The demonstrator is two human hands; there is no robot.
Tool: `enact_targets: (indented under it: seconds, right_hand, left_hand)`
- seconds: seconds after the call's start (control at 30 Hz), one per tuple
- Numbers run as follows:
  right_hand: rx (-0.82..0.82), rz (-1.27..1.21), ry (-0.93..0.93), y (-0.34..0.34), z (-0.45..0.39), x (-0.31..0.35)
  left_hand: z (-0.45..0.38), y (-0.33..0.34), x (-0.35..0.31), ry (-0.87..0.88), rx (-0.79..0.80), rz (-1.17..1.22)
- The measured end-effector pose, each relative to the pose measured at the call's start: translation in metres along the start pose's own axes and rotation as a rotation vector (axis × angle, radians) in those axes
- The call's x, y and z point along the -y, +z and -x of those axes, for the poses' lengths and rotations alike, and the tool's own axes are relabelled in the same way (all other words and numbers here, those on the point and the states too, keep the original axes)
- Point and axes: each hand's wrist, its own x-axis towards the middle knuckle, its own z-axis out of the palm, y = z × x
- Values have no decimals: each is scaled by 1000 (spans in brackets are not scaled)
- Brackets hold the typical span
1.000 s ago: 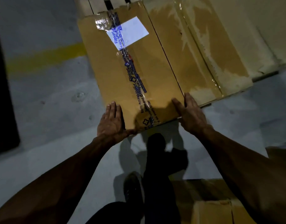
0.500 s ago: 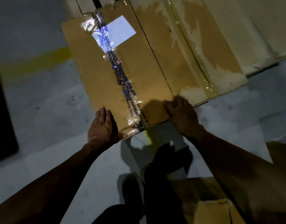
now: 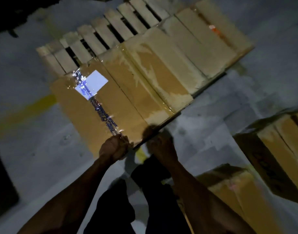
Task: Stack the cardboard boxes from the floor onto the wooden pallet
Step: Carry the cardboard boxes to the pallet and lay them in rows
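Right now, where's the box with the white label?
In the head view, the box with the white label lies left of centre on the wooden pallet, leftmost in the row of boxes, its near edge at the left hand.

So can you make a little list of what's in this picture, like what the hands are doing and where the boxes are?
left hand: at the near edge of the labelled box, fingers curled; grip unclear
right hand: at the near corner of that box, blurred
pallet: wooden slats bare at the far side
boxes on pallet: a row, side by side
floor boxes: at least two to the right
white label: on the labelled box
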Motion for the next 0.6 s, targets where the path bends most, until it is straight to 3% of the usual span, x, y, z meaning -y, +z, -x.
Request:
enact_targets:
  seconds: [0.33,0.6]
  right_hand:
    - [-391,-383,233,1,141,-1]
    - [-570,-589,315,-17,209,-12]
  left_hand:
    - [73,-40,-30,541,126,-208]
    - [118,-59,-66,649,200,-244]
